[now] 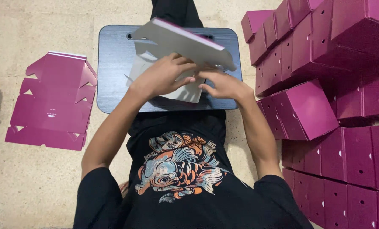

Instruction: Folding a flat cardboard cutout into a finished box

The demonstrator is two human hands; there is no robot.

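While both hands work over the dark lap desk [113, 63], the left hand [162, 76] lies curled on the grey inside of a half-folded cardboard box blank [185, 40], fingers pressing a panel; the right hand [223, 85] pinches its lower flap; left of the desk a flat magenta blank [51, 101] lies on the floor; right of it, folded magenta boxes [325, 63] are stacked.

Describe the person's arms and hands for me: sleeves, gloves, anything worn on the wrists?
Both hands are bare: the left hand and right hand show no gloves, and no rings, watch or wristband are visible. The forearms are uncovered. Short black sleeves end above the elbows, part of a black T-shirt with an orange, blue and white fish print.
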